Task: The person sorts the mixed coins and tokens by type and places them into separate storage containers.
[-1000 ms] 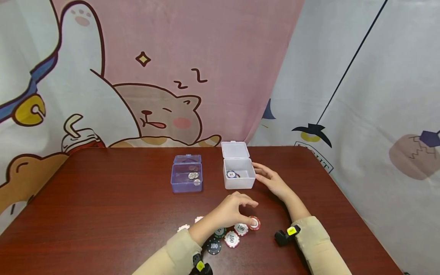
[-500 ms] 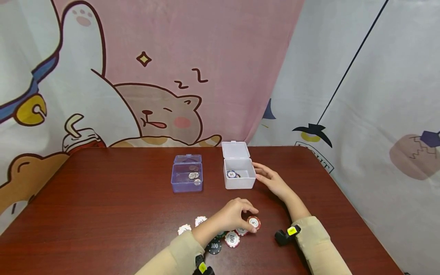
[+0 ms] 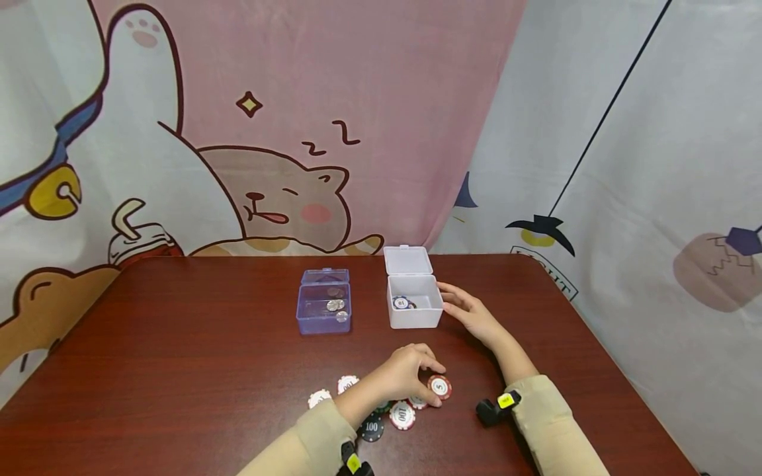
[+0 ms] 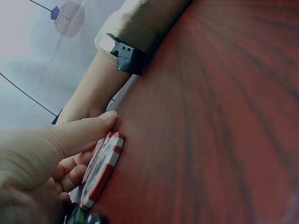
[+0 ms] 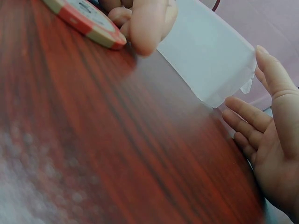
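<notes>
Pinching the red chip (image 3: 439, 387) by its thin edge, the left hand (image 3: 409, 374) is risking a slip. Loosely extended, the right hand (image 3: 474, 318) is touching the white box (image 3: 415, 319).

A big cloth (image 3: 387, 79) hangs behind the bench (image 3: 178, 344). It is pink at the upper middle and white on the right. It has pictures on it: a brown animal (image 3: 276, 178) with a pink cheek left of the middle, a yellow star (image 3: 249, 104) above that, and a yellow bell (image 3: 44, 195) at the left edge. A black line (image 3: 610, 110) slants down at the upper right. The bench is red-brown, with dark stripes.
</notes>
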### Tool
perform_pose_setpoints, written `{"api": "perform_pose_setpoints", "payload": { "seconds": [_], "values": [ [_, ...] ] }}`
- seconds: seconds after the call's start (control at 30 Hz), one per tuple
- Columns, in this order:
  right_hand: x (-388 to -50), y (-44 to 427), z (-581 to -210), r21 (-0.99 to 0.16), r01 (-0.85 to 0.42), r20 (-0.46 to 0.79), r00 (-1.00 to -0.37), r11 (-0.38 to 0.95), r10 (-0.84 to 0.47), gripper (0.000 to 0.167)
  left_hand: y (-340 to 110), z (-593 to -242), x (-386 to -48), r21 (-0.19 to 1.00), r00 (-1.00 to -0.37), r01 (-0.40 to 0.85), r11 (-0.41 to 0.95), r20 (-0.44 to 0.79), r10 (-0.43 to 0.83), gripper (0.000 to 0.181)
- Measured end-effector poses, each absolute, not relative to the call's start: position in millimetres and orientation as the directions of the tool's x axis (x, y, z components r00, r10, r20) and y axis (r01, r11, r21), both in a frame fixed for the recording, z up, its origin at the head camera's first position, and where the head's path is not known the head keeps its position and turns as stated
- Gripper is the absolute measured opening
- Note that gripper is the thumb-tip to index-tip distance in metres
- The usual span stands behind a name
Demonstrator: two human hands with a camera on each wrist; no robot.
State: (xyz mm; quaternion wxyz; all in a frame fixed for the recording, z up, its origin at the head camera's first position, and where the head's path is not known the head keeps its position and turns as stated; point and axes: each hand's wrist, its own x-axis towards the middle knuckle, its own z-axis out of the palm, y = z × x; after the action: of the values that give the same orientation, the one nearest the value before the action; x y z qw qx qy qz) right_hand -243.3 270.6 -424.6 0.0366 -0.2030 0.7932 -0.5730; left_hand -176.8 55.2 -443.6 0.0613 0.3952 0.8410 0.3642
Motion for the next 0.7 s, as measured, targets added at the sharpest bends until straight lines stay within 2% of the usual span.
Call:
{"api": "perform_pose_setpoints", "payload": {
  "seconds": [0.23,0.7],
  "values": [
    [-243.4,270.3,-424.5,-0.92,-0.296,0.189,-0.91,0.259,-0.369,0.048,58.5,-443.7,-175.7,0.604,-0.684,0.651,0.46,0.203,0.701,0.041],
    [-243.8,271.7,-425.9,-0.922,-0.287,0.178,-0.91,0.26,-0.375,0.049,60.2,-445.8,-173.8,0.595,-0.694,0.652,0.47,0.221,0.685,0.032]
  ]
}}
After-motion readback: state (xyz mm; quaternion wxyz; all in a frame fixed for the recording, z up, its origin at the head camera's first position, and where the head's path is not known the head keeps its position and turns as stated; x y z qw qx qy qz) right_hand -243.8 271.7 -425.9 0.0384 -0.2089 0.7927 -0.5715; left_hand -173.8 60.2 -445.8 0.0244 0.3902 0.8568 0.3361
